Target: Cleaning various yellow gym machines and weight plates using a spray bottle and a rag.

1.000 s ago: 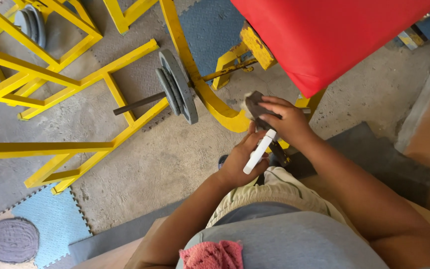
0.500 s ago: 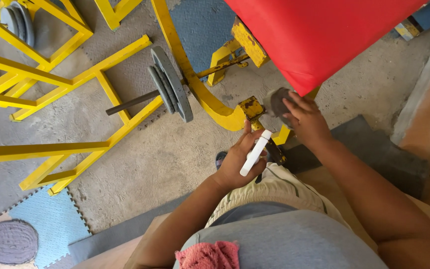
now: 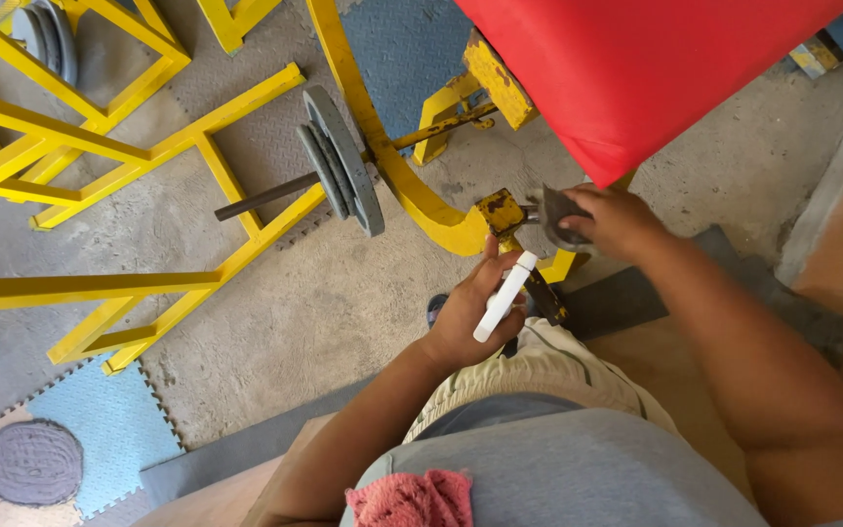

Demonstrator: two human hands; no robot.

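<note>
Pink cloth (image 3: 412,498): bunched at the waist, nearest the camera, untouched.
Left hand (image 3: 470,312): fingers curled shut around a white cylinder (image 3: 504,296), thumb and forefinger lifted toward the yellow frame. Risk: loose upper fingers, cylinder liable to slide out and drop onto the foot below.
Right hand (image 3: 617,220): fingers clamped on a small grey disc (image 3: 558,217), held on edge just beside the chipped yellow bracket (image 3: 501,212). Risk: pinch between disc and bracket if pressed in askew.
Grey disc position: at the bracket's stub, under the corner of the red pad (image 3: 636,68); seated on the stub or merely against it, cannot tell.
Yellow curved frame (image 3: 382,146): paint flaked, rust showing. Risk: rough edge against knuckles.
Loaded bar (image 3: 265,195): grey plates (image 3: 343,166) stacked upright on it, resting on the yellow rails. Risk: plates prone to roll or tip if the frame gets jolted.
Floor (image 3: 324,312): rough concrete, foam mats (image 3: 114,429) well apart at lower left. Risk: dropped disc likely to bounce or chip.
</note>
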